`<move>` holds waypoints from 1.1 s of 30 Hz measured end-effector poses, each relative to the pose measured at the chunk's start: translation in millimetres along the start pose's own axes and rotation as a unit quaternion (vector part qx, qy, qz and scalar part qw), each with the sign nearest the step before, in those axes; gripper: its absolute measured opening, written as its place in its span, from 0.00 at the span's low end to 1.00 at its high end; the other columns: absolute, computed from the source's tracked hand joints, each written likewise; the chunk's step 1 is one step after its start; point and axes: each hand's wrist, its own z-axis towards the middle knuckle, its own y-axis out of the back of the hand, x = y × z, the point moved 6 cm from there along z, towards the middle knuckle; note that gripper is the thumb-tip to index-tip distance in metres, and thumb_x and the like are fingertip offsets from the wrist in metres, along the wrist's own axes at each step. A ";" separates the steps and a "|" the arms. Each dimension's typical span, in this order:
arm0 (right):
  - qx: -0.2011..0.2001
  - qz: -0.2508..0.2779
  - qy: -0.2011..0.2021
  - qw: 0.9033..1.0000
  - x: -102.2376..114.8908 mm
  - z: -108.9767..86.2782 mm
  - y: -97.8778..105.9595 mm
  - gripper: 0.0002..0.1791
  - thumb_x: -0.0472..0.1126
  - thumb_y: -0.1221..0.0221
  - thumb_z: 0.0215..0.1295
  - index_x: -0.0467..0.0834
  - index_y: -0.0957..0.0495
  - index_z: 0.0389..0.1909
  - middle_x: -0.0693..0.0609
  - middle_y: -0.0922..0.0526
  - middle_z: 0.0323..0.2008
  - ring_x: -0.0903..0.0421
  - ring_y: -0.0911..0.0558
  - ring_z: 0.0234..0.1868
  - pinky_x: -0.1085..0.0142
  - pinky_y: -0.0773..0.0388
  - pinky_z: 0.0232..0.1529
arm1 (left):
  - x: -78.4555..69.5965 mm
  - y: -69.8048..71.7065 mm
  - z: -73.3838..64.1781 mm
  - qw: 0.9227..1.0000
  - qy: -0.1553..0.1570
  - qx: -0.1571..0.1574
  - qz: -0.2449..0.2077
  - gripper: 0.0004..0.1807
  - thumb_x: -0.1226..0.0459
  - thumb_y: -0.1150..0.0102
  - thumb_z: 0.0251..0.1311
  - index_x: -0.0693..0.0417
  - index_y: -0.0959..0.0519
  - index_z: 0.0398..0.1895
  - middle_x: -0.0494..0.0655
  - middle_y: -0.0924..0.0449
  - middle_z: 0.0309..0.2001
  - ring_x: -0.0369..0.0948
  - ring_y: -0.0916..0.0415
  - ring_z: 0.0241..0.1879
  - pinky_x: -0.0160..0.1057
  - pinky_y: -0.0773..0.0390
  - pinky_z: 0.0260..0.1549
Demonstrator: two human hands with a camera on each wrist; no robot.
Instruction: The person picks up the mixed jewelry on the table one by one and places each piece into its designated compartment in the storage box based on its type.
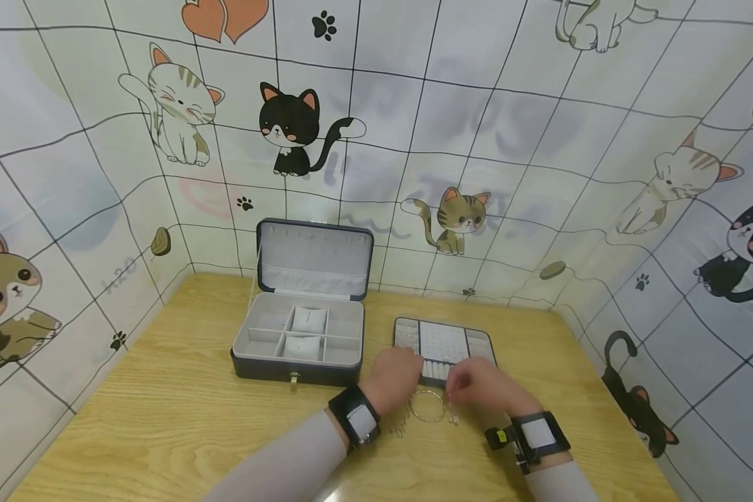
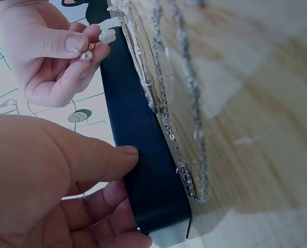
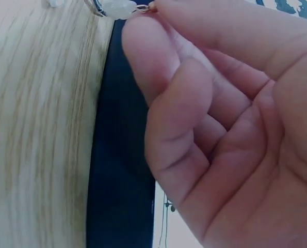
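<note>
My left hand [image 1: 394, 376] holds the near left corner of a dark-sided jewelry tray [image 1: 444, 341]; in the left wrist view its thumb lies against the tray's side [image 2: 138, 181]. At the tray's near edge, my right hand [image 1: 486, 387] pinches an earring [image 2: 107, 36] with a white flower and a small pearl between thumb and forefinger. The right wrist view catches the white flower [image 3: 118, 9] at the fingertips. Between the hands a gold bangle [image 1: 428, 421] lies on the table, with a silver chain necklace [image 2: 194, 93] to its left.
An open dark jewelry box [image 1: 263, 367] stands left of the tray, its lid [image 1: 314, 261] raised. Two pale cushions [image 1: 309, 319] sit in its middle compartments. The wooden table [image 1: 163, 404] meets a cat-patterned cloth wall [image 1: 383, 139] at the back and sides.
</note>
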 end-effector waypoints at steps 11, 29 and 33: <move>0.000 0.124 0.001 0.992 -2.7 1.1 1.1 0.03 0.37 0.29 0.64 0.42 0.13 0.37 0.54 0.10 0.32 0.60 0.19 0.32 0.67 0.20 0.38 | -0.2 -2.6 1.3 1.000 -0.003 0.013 0.003 0.08 0.56 0.41 0.75 0.46 0.14 0.42 0.41 0.19 0.30 0.37 0.26 0.28 0.36 0.23 0.23; -0.076 0.153 0.016 0.985 -7.0 0.6 14.9 0.05 0.33 0.29 0.64 0.39 0.13 0.39 0.46 0.11 0.37 0.61 0.16 0.36 0.67 0.18 0.42 | -0.4 -3.6 1.6 1.000 -0.003 0.013 0.008 0.07 0.57 0.39 0.74 0.47 0.14 0.40 0.41 0.19 0.29 0.38 0.25 0.28 0.37 0.23 0.23; -0.098 0.150 -0.001 0.984 -8.5 -0.5 17.9 0.05 0.34 0.29 0.64 0.38 0.13 0.39 0.46 0.11 0.38 0.61 0.16 0.36 0.66 0.16 0.41 | -0.1 -4.3 1.9 1.000 -0.001 0.014 0.006 0.07 0.57 0.40 0.74 0.47 0.14 0.41 0.41 0.19 0.30 0.38 0.25 0.28 0.36 0.24 0.23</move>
